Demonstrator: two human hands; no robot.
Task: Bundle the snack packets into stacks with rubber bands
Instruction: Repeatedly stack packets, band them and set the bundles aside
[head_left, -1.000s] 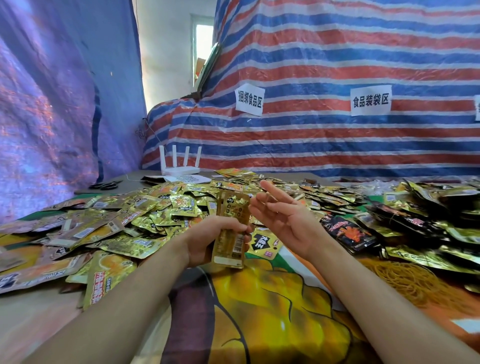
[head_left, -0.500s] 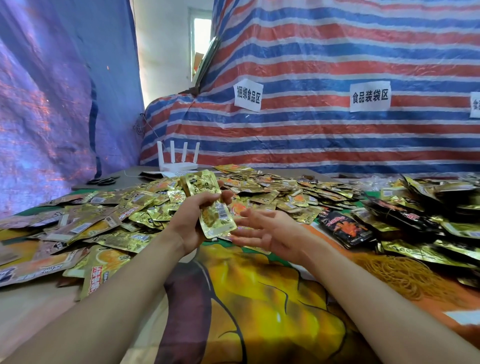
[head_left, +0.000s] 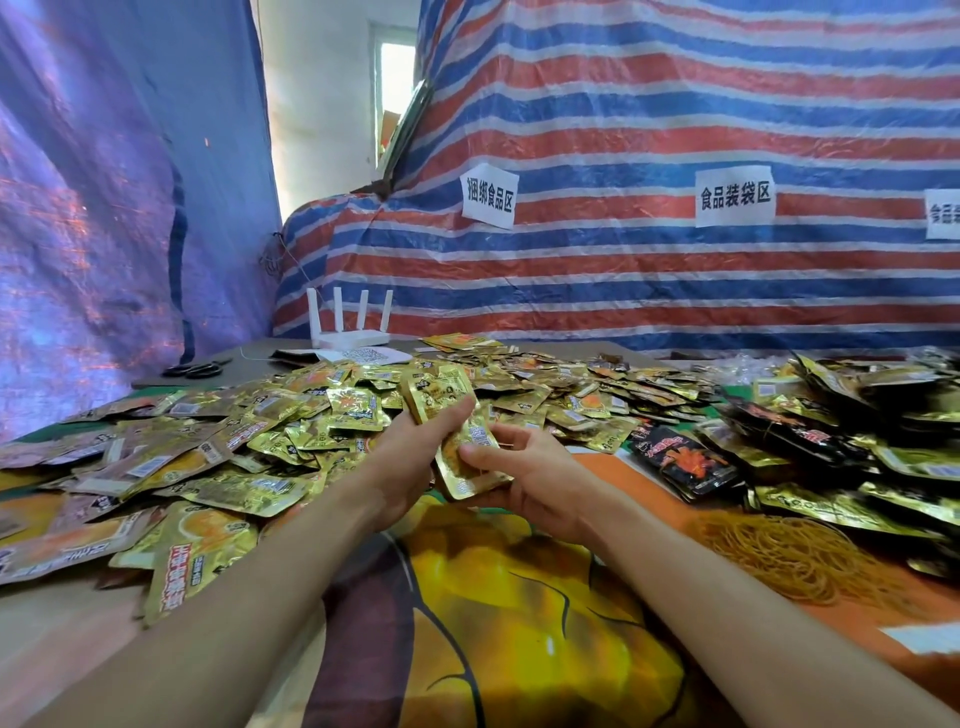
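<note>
**Head view: stack held in both hands, mid-worktop**

Head camera. Your left hand (head_left: 405, 457) grips the stack of gold packets (head_left: 436, 392) round its middle, fingers curled over the top face. The stack is tilted, with its upper end pointing away from you. Your right hand (head_left: 540, 483) pinches the near end, thumb pressed on the top packet and fingers curled beneath. I cannot tell whether a band is on the stack. It is held above the middle of the worktop, over the printed cloth (head_left: 493, 623).

Loose gold packets (head_left: 291, 431) are heaped from the left edge round to the far edge. Black packets (head_left: 685, 460) lie just right of your hands. The rubber bands (head_left: 795, 551) sit in a pile toward the right edge, apart from both hands. A white router (head_left: 348, 332) stands at the far edge, and scissors (head_left: 192, 370) lie near the far left corner. A striped tarpaulin (head_left: 623, 291) hangs behind.
</note>
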